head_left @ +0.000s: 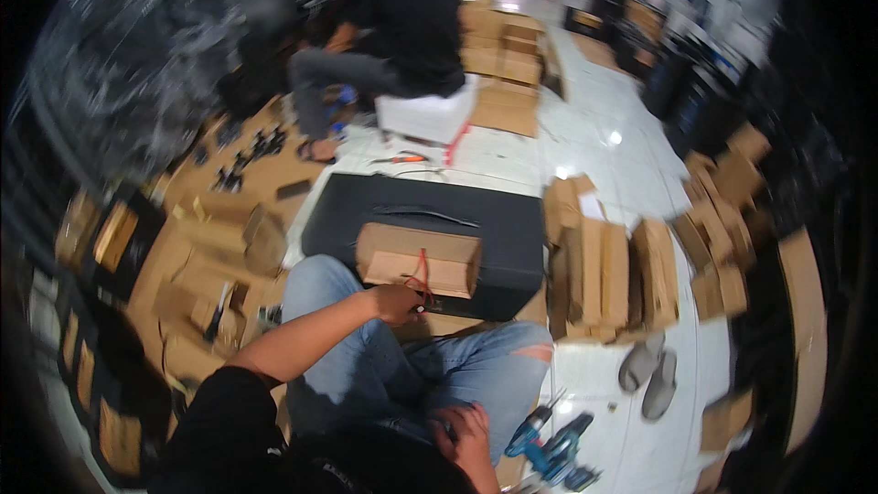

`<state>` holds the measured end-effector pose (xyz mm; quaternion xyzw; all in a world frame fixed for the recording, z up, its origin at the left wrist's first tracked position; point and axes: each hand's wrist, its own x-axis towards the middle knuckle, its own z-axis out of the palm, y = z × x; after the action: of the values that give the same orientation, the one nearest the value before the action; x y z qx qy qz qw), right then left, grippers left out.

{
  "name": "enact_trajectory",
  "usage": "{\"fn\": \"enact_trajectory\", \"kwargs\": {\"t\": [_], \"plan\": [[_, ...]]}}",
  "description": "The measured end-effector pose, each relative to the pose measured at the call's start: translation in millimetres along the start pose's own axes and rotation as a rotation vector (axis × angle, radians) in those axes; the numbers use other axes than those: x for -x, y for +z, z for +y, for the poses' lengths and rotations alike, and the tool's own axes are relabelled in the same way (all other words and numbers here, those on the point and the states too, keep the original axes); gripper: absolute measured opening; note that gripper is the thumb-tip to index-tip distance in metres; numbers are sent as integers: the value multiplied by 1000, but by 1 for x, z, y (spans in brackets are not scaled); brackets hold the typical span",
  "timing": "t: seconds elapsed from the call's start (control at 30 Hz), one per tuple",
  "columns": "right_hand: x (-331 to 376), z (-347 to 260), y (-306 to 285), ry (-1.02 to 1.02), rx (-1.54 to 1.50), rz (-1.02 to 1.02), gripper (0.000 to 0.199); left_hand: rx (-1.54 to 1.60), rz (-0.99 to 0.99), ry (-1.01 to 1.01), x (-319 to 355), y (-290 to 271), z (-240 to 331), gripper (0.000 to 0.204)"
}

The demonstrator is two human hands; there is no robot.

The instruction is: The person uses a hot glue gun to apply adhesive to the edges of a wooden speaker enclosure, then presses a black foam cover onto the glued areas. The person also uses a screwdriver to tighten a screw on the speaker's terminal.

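A long black box [512, 252] with a strap handle [425, 213] on its top lies in front of my knees. An open cardboard tray [384, 247] rests on its near side, and a red wire [422, 267] comes out over the tray's edge. My left hand [395, 305] is closed at the lower end of that wire, its fingertips by the box's near face; a small pale tip shows beside them. In my lap, my right hand [466, 432] is curled against my thigh. Something dark lies at its fingers, too blurred to name.
Two teal cordless drills [558, 448] lie on the floor at my right, near grey slippers [647, 375]. Folded cardboard pieces [599, 270] stand right of the box. Cut cardboard [206, 302] covers the left floor. A co-worker [402, 27] sits ahead on a white block [425, 117].
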<state>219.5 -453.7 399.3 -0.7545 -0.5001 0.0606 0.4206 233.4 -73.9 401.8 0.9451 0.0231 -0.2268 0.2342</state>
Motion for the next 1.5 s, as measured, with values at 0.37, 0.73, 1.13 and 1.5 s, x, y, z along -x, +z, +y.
{"fn": "enact_trajectory", "kwargs": {"t": [0.37, 0.73, 1.13, 1.5], "plan": [[13, 68, -10, 128, 354, -156, 53, -41, 849, -526, 220, 68, -45, 47], [-6, 71, 8, 71, 369, -50, 54, 1058, 1599, -1096, 290, 28, -291, 82], [-36, 42, 19, 113, 458, -77, 47, 1696, 1612, -787, 304, 20, -386, 37], [-42, 74, 8, -222, 654, -234, 36, 1450, 1541, -811, 295, 73, -282, 78]]}}
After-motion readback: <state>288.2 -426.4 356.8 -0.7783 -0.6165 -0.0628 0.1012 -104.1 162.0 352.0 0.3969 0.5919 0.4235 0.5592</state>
